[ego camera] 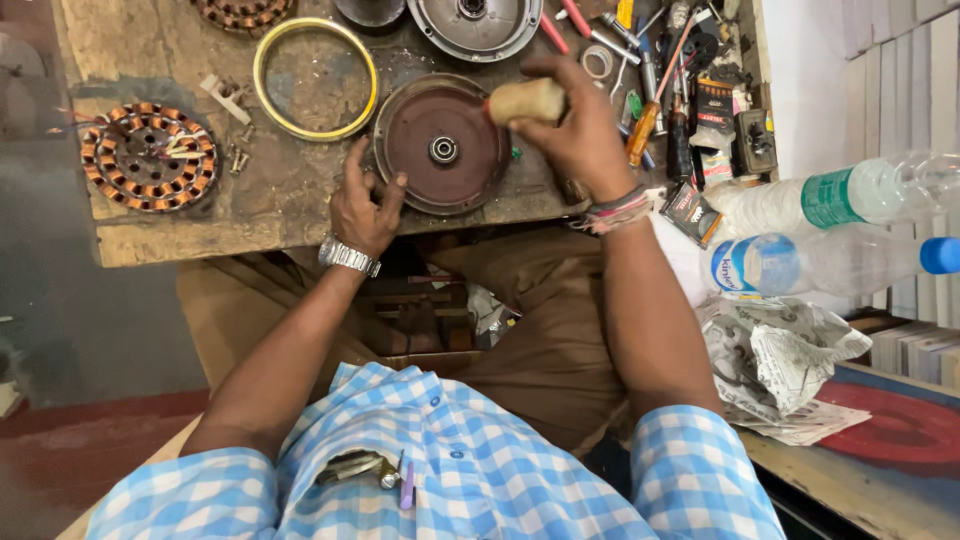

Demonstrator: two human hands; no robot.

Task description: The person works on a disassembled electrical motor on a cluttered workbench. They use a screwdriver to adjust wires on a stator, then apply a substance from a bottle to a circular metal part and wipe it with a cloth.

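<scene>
Wooden handle [527, 101] in right hand [580, 140]; left hand [362, 205] steadies round metal cover [441, 145].

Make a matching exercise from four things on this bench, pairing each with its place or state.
Things:
1. Wooden handle
2. Brown disc
3. Yellow ring
4. Copper winding

Places or states:
A. At the bench's left end
B. Gripped in the right hand
C. Lying flat, left of the disc
D. Steadied at its edge by the left hand

Pairs: 1-B, 2-D, 3-C, 4-A
</scene>
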